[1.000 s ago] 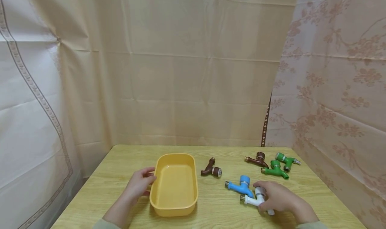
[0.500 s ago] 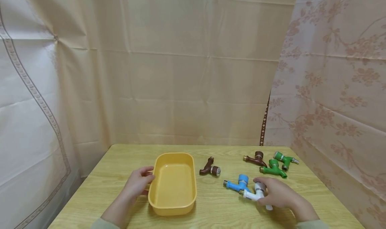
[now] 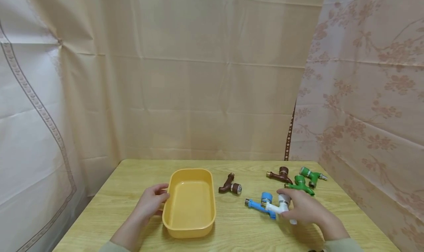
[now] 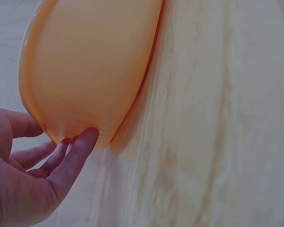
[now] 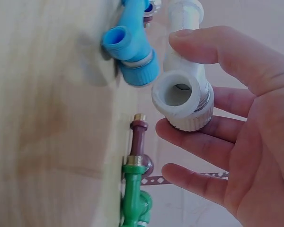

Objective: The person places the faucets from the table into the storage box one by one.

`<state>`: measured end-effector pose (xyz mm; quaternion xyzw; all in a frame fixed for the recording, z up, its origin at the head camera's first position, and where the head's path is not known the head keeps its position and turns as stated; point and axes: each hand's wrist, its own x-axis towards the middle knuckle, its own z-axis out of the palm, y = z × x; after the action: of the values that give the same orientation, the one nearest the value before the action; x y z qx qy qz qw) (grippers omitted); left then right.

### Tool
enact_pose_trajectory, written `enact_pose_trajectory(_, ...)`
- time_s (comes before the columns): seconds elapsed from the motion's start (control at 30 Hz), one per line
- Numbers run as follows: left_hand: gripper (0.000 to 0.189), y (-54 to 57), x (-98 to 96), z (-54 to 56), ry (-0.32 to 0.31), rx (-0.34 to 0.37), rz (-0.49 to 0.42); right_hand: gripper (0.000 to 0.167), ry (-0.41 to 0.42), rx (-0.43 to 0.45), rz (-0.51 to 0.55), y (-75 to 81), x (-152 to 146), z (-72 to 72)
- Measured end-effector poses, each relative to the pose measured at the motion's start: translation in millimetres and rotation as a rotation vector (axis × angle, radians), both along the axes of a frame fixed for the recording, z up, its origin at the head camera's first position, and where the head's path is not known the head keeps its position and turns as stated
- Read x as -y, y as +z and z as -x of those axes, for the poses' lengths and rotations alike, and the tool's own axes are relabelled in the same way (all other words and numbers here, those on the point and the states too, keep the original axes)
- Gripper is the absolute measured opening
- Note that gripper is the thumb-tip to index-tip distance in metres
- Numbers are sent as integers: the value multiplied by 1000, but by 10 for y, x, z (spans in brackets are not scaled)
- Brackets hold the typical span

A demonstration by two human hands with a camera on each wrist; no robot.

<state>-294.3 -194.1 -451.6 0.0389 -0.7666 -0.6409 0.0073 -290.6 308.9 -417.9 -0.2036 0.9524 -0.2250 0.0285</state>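
Observation:
My right hand (image 3: pixel 306 206) grips a white faucet (image 3: pixel 279 207) by its body and knob, and holds it raised over the table. In the right wrist view, its thumb lies along the faucet (image 5: pixel 180 94) and fingers support the ribbed knob from the other side. Just left of it a blue faucet (image 3: pixel 256 205) lies on the table, partly overlapped by the white one. My left hand (image 3: pixel 150 202) is at the left side of a yellow rectangular tub (image 3: pixel 165 222). In the left wrist view, relaxed fingertips (image 4: pixel 89 135) touch the tub's outer wall.
A brown faucet (image 3: pixel 228 185) lies right of the tub. Farther right are another brown faucet (image 3: pixel 279 176) and two green faucets, the nearer (image 3: pixel 300 186) behind my right hand and the farther (image 3: pixel 311 175) near the table's right edge. Curtains (image 3: pixel 212 97) hang around the wooden table (image 3: pixel 139 174).
My right hand has lifted the white faucet up and slightly away from me, uncovering more of the blue faucet's spout. The left hand stays at the tub; the view has shifted slightly.

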Motion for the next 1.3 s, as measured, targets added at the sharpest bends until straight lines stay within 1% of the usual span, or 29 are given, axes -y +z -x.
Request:
enact_pose_trajectory(0.3,47,-16,11,13,-7,-1,-7,74,-8,-59,21,174,132,65)
enact_pose_trajectory(0.67,46,-14,13,12,-5,5,-13,74,-54,-134,-10,323,298,206)
enact_pose_trajectory(0.8,46,-21,13,18,-3,6,-8,75,-46,-177,-22,365,376,236)
enact_pose_trajectory(1.03,46,-14,13,7,-5,1,-13,76,-33,-195,-37,448,538,289)
enact_pose_trajectory(1.3,46,14,10,-16,-5,3,-7,78,-16,-258,-62,506,704,340)
